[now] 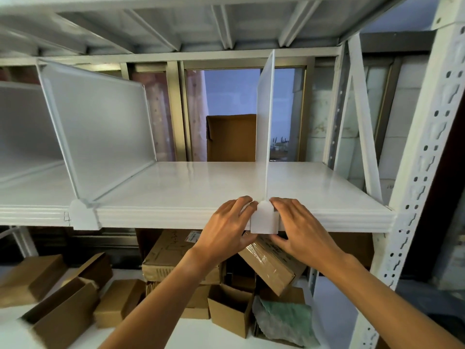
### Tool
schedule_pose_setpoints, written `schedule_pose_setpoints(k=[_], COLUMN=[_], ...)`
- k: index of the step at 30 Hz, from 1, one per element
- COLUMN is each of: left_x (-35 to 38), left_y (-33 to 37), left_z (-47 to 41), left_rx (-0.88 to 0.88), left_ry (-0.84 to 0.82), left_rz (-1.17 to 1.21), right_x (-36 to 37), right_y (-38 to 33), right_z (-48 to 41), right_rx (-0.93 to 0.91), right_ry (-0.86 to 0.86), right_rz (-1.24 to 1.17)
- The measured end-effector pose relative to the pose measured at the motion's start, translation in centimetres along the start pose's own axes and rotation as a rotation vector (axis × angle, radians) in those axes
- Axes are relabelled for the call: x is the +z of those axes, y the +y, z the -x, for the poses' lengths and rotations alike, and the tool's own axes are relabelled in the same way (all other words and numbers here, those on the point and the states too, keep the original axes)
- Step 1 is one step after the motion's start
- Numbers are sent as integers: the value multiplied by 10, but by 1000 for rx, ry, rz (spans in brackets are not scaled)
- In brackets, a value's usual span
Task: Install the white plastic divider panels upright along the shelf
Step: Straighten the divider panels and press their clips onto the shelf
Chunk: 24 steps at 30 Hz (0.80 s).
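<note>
A white plastic divider panel (264, 117) stands upright on the white shelf (176, 187), seen edge-on, right of centre. Its front clip (264, 217) hangs over the shelf's front lip. My left hand (227, 227) grips the clip's left side, fingers on top of the shelf edge and thumb below. My right hand (299, 230) grips the clip's right side the same way. Another divider panel (100, 132) stands upright further left with its clip (84, 215) on the lip. A third panel (22, 127) shows at the far left edge.
A white perforated upright post (422, 157) bounds the shelf on the right, with a diagonal brace (362, 117) behind it. Several cardboard boxes (176, 260) sit on the lower shelf. A brown box (231, 137) stands behind the shelf by a window.
</note>
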<state>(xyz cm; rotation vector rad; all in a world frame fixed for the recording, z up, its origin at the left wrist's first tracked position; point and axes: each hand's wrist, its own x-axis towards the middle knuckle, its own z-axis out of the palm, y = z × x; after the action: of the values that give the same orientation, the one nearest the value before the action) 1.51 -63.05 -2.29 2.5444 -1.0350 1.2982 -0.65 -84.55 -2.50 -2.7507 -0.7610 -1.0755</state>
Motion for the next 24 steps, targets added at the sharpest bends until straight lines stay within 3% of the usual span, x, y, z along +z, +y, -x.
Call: schedule_pose_setpoints(k=[14, 24], left_x=[4, 7], left_y=[-4, 7], left_z=[0, 6], left_rx=[7, -31], left_ry=[5, 15], left_rz=[37, 131], right_x=[14, 20], right_y=[6, -27], right_z=[5, 11], right_rx=[-10, 251], right_ry=[69, 105], right_rz=[129, 110])
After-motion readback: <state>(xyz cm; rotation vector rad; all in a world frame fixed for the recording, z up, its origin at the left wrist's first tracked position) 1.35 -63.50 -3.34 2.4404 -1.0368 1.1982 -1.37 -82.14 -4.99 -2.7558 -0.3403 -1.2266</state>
